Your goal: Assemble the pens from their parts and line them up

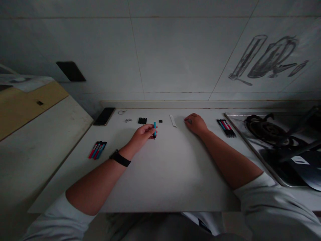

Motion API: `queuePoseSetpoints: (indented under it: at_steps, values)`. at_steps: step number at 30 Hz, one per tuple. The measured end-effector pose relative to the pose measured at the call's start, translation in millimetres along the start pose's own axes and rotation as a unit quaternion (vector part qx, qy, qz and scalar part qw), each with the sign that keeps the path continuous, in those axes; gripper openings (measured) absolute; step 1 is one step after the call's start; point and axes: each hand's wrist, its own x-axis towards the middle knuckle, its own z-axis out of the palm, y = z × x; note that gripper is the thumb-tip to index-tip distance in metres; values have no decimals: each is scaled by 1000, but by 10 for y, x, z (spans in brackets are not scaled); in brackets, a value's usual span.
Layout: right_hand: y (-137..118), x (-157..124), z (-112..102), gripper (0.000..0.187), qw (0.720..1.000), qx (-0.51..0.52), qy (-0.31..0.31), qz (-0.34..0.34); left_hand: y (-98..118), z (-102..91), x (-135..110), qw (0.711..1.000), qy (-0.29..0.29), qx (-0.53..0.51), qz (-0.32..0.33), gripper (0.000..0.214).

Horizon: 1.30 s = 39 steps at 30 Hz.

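Note:
Between the fingers of my left hand (144,135) is a blue pen barrel (154,125), held upright with a dark end pointing down. My right hand (197,124) rests on the white table with its fingers curled together. Whatever those fingers may grip is too small and dark to name. Slim white sticks (173,121) lie between the two hands. Just beyond my left hand are a row of short black tubes (142,120) and a small dark cluster of tiny parts (160,121). Small thin coiled pieces, like springs (128,120), lie left of the tubes.
Several red and blue pen barrels (97,150) lie at the left. A row of pens (226,128) lies at the right, beside a gas stove (265,134). A phone (104,116) and a thin ring (121,112) sit at the back left, before a tiled wall (175,60).

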Motion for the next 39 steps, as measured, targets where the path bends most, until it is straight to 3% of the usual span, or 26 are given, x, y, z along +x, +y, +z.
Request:
queuePoseSetpoints:
  at_steps: [7, 13, 19, 26, 29, 31, 35, 39]
  values:
    - [-99, -92, -151, 28, 987, -74, -33, -135, -22, -39, 16, 999, -13, 40, 5, 39]
    - [-332, -176, -194, 24, 974, -19, -43, -223, -47, -41, 30, 998, -24, 62, 19, 39]
    - [-500, -223, -169, 19, 982, 94, -56, -157, -36, -5, 12, 992, -44, 107, 44, 33]
    - [-682, -271, -152, 26, 965, 186, -20, -183, -23, 29, -11, 985, -50, 150, 70, 25]
    - [-828, -299, -141, 21, 956, 249, -10, -155, -29, 32, -19, 980, -55, 161, 99, 23]
    - [-930, -318, -129, 18, 939, 323, -4, -116, -25, 33, -29, 973, -55, 186, 124, 21]
    - [-1118, -358, -130, 23, 876, 478, -22, -65, 18, 39, -64, 946, -48, 259, 188, 15]
    - [-1252, -405, -162, 28, 837, 544, -45, -34, 74, 45, -99, 917, -60, 312, 240, 11]
